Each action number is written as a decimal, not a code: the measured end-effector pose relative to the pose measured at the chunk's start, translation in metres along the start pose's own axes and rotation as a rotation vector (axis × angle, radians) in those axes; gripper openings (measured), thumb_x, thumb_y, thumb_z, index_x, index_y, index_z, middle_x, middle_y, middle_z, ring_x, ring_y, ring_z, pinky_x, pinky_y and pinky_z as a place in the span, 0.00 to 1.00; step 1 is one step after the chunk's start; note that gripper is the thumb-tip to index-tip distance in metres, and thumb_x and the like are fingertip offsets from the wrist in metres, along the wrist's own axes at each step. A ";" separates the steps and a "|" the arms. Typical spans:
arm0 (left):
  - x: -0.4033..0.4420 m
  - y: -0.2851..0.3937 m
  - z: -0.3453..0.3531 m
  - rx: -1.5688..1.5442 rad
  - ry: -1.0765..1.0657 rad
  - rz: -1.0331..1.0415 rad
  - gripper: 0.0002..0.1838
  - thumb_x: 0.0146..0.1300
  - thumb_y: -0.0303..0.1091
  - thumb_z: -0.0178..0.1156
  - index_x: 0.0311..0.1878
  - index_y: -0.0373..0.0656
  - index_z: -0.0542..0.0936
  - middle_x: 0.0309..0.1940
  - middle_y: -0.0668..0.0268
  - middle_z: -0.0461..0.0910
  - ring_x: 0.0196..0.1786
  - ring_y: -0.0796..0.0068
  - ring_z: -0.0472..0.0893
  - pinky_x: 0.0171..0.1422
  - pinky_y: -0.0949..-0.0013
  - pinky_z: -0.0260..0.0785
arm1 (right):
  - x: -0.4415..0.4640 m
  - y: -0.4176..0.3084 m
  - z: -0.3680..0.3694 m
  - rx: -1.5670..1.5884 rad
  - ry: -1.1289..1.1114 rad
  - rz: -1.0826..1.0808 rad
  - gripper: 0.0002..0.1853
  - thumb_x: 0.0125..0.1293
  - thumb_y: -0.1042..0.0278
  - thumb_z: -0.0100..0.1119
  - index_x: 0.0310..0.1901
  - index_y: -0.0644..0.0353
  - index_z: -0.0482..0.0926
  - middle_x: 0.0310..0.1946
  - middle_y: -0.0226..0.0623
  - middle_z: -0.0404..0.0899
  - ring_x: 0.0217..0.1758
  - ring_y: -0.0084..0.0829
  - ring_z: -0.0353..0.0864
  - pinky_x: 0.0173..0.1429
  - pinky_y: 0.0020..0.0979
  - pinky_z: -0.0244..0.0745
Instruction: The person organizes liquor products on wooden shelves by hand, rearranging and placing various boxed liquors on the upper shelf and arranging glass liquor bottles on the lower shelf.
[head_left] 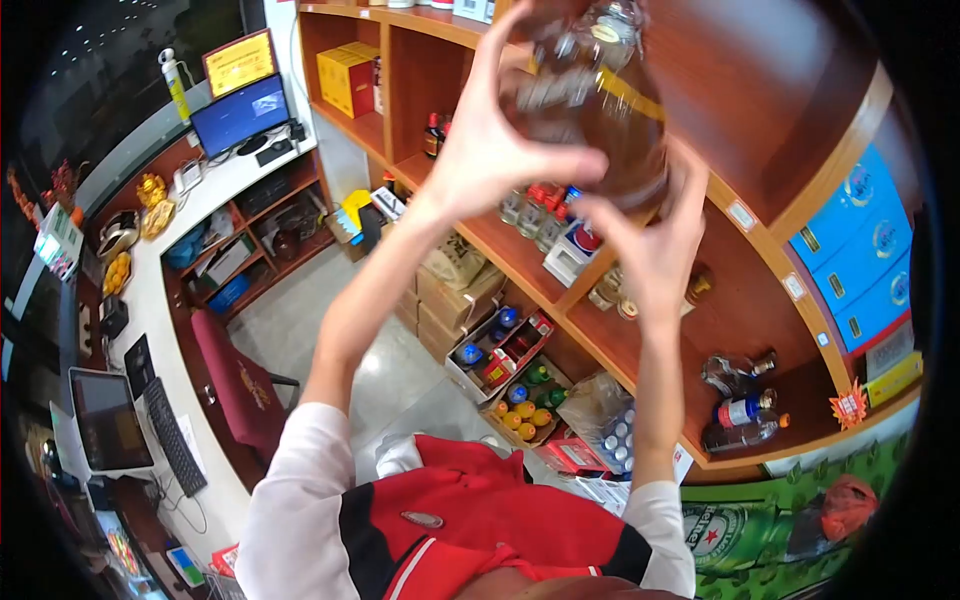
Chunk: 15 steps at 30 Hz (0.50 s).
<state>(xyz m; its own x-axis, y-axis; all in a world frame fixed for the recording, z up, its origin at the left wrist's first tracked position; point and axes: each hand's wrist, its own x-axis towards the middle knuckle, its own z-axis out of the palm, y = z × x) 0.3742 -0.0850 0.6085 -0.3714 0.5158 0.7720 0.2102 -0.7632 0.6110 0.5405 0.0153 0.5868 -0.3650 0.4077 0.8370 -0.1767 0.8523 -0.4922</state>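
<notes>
A big rounded glass bottle, brownish and see-through with a yellow band, is held up before the wooden shelves at the top of the view. My left hand is wrapped round its left side, thumb across the front. Low on the right side, my right hand grips it near the base, fingers partly hidden behind the glass. Beneath the bottle, several small bottles with red caps stand on a shelf, beside a white box. Motion blurs the bottle's upper part.
Wooden shelving runs along the right, with bottles lying down and blue boxes. Cartons of drinks stand on the floor below. To the left are a white counter, a monitor and a red chair.
</notes>
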 end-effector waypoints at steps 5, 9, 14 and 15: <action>0.121 -0.026 0.027 0.176 -0.115 0.308 0.59 0.40 0.33 0.88 0.76 0.37 0.63 0.66 0.51 0.74 0.68 0.63 0.77 0.73 0.63 0.73 | 0.111 0.038 -0.030 -0.496 0.028 -0.128 0.40 0.50 0.52 0.85 0.59 0.68 0.78 0.51 0.45 0.81 0.53 0.41 0.87 0.58 0.40 0.81; 0.194 -0.077 0.052 0.291 -0.209 0.141 0.55 0.41 0.38 0.88 0.71 0.33 0.68 0.66 0.48 0.76 0.65 0.58 0.80 0.70 0.59 0.75 | 0.173 0.095 -0.057 -0.437 -0.127 0.173 0.44 0.47 0.45 0.85 0.58 0.71 0.79 0.59 0.54 0.83 0.62 0.41 0.85 0.65 0.39 0.79; 0.251 -0.157 0.077 0.821 -0.140 0.167 0.63 0.31 0.65 0.85 0.67 0.30 0.74 0.61 0.41 0.78 0.66 0.47 0.79 0.73 0.53 0.72 | 0.225 0.165 -0.066 -0.664 -0.205 0.381 0.54 0.42 0.43 0.88 0.62 0.75 0.71 0.60 0.57 0.82 0.64 0.46 0.83 0.67 0.42 0.78; 0.255 -0.164 0.081 0.848 -0.154 0.157 0.63 0.32 0.65 0.85 0.68 0.30 0.73 0.61 0.40 0.78 0.66 0.47 0.79 0.72 0.53 0.72 | 0.237 0.195 -0.067 -0.622 -0.245 0.405 0.55 0.41 0.43 0.89 0.62 0.76 0.71 0.60 0.58 0.81 0.65 0.47 0.82 0.68 0.42 0.78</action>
<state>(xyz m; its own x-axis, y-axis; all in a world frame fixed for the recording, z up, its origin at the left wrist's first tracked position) 0.3181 0.2029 0.7189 -0.1684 0.5224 0.8359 0.8731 -0.3145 0.3725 0.4806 0.2999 0.7058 -0.4957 0.7040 0.5086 0.5315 0.7090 -0.4634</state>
